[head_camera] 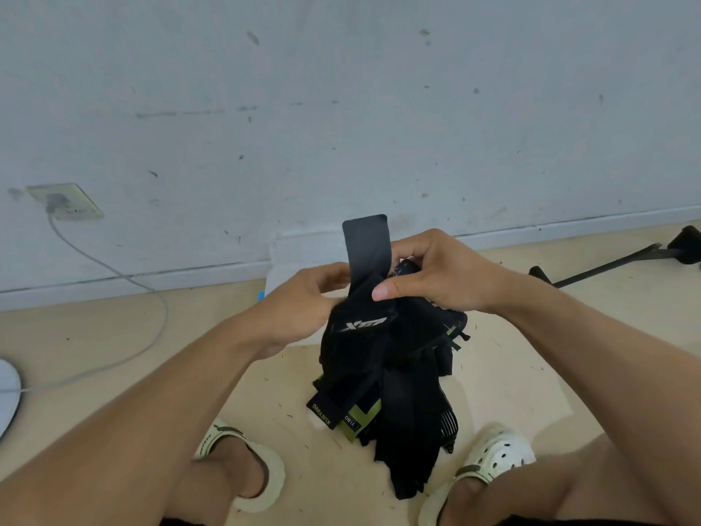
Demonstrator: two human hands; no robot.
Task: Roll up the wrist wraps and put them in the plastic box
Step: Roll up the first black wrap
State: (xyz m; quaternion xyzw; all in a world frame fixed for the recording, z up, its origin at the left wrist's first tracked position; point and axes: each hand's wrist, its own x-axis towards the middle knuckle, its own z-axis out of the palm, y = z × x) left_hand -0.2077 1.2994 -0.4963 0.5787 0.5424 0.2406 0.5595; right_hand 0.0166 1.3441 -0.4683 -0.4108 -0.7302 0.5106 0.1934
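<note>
I hold a black wrist wrap [366, 320] up over the floor with both hands. Its flat black end [368, 244] sticks upward between my hands, and its lower part with a pale logo hangs down. My left hand [307, 298] grips the wrap from the left. My right hand [436, 275] holds the top from the right, thumb pressed on the fabric. Below lies a pile of black and green wrist wraps [402, 404] on the floor. A pale plastic box [282, 267] shows partly behind my hands by the wall.
My two feet in cream clogs [242, 468] [489, 465] flank the pile. A wall socket [66, 203] with a grey cable [151, 298] is on the left. A black stand leg [614, 263] lies at the right. A white round object [7, 392] is at the left edge.
</note>
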